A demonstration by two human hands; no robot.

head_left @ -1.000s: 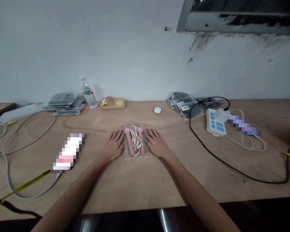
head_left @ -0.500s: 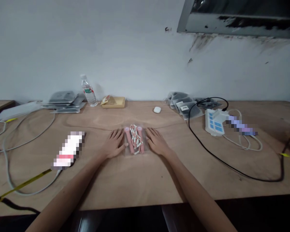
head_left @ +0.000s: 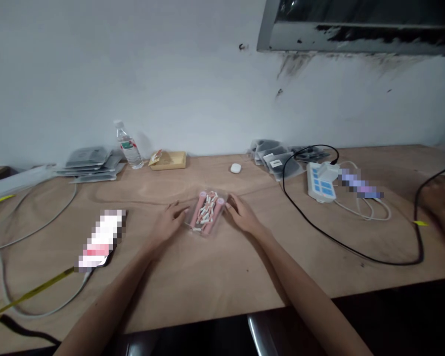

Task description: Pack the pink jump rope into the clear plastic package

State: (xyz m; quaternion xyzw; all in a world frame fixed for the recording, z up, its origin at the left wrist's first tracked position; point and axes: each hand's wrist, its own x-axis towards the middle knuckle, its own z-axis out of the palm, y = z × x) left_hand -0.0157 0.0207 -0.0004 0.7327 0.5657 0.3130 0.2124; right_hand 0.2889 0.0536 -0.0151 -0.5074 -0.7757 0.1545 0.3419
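Clear plastic bag [head_left: 219, 222] with a pink-handled beaded skipping rope [head_left: 207, 210] inside is lying at a slant mid-tabletop [head_left: 193, 282], between the two hands. Both pink handles are leaning the same way, with white-and-pink beads bunching between them. Left hand [head_left: 170, 220] is resting at the bag's left edge, fingers bending and partly spread, thumb pointing at the plastic. Right hand [head_left: 243, 212] is sitting at the upper right edge, fingers loosely curving. Whether either hand is pinching the bag (contact points too small) I can't tell.

Behind, a water bottle [head_left: 129, 146] is standing near a shallow yellowish tray [head_left: 176, 161]; a small white case [head_left: 236, 168] is lying further right. Left of the left forearm, a phone [head_left: 104, 237] (screen pixelated) is lying with a cable attached. On the right, a black cable [head_left: 311, 236] is looping past a white power strip [head_left: 321, 185].
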